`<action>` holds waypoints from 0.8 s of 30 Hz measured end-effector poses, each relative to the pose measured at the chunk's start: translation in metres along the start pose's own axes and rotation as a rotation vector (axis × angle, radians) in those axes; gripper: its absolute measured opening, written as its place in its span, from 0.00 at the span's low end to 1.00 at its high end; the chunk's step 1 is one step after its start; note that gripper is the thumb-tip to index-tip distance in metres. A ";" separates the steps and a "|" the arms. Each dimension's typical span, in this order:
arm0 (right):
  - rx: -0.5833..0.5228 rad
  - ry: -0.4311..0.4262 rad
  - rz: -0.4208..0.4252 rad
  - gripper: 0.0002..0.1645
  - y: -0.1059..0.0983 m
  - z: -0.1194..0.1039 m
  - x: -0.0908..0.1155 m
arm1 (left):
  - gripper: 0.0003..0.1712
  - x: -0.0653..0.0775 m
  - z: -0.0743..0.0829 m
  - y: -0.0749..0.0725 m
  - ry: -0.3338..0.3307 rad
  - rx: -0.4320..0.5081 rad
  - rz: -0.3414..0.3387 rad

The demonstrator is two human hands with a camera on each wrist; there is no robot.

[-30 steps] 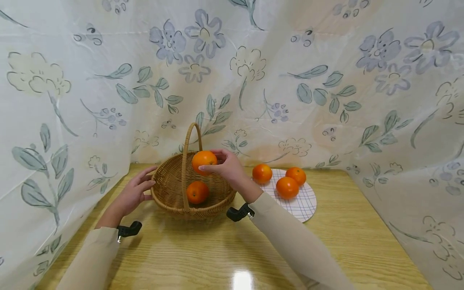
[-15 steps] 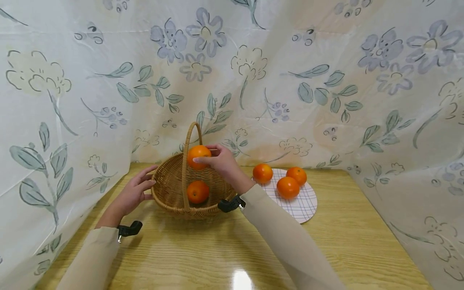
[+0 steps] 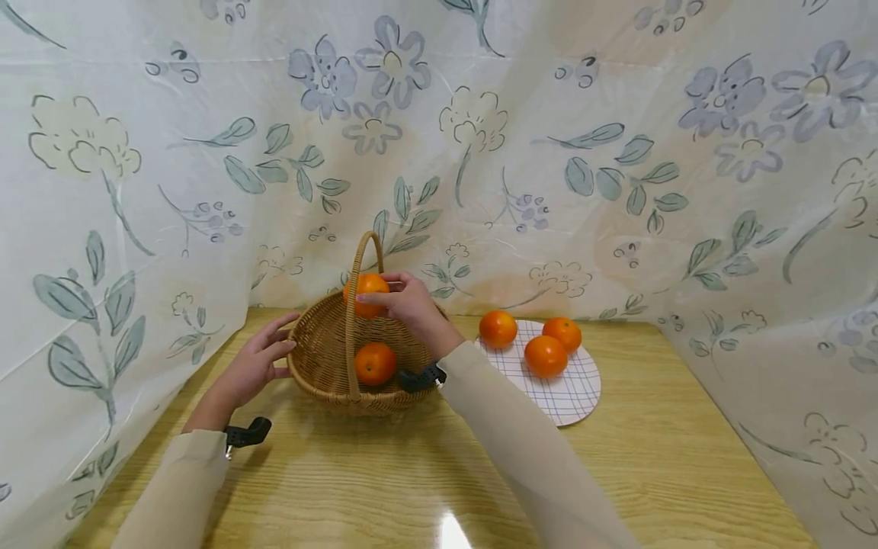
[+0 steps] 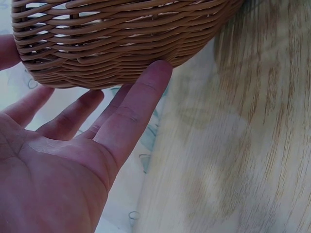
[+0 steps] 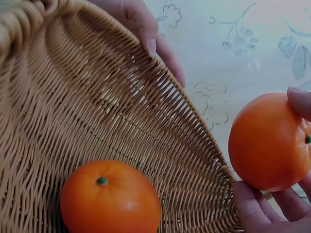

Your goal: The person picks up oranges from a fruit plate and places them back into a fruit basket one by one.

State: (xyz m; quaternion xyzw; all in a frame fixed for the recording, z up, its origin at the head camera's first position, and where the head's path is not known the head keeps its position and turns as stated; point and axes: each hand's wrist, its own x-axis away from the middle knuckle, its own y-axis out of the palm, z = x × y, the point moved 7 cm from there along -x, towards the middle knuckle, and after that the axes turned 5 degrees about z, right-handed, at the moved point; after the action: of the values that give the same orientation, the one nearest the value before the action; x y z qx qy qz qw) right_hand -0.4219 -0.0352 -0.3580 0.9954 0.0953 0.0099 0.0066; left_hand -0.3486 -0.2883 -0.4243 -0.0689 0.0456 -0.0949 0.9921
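My right hand (image 3: 420, 311) holds an orange (image 3: 372, 284) between thumb and fingers, raised over the wicker basket (image 3: 318, 354). From the head view this orange sits partly behind the tall basket handle (image 3: 351, 335). A second orange (image 5: 111, 201), its green stem end upward, lies inside the basket. My left hand (image 3: 248, 371) is at the basket's left side, its spread, fairly straight fingers touching the weave. Seen from the left wrist, one fingertip (image 4: 158, 73) rests against the basket's lower outside.
Right of the basket, a round checked mat (image 3: 576, 393) bears three more oranges (image 3: 546, 357). Everything stands on a wooden table (image 3: 658, 457). Flowered cloth (image 3: 480, 229) hangs behind and along both sides. Each wrist carries a black camera mount (image 3: 248, 433).
My right hand has carried its orange leftward and slightly up, from the basket's right part to the handle. The left hand, basket and other oranges stay put.
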 end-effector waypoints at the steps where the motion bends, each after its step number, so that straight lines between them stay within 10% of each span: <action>1: 0.008 0.001 0.005 0.33 0.000 0.001 -0.002 | 0.36 0.000 0.000 0.000 -0.001 -0.001 -0.001; 24: 0.107 0.038 0.008 0.32 0.014 0.025 -0.022 | 0.35 -0.006 -0.002 0.000 -0.004 -0.012 0.007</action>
State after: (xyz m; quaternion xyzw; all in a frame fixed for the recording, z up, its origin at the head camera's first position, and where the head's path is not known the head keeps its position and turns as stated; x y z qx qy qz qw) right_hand -0.4399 -0.0532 -0.3834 0.9943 0.0917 0.0239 -0.0484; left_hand -0.3545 -0.2876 -0.4260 -0.0748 0.0444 -0.0908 0.9921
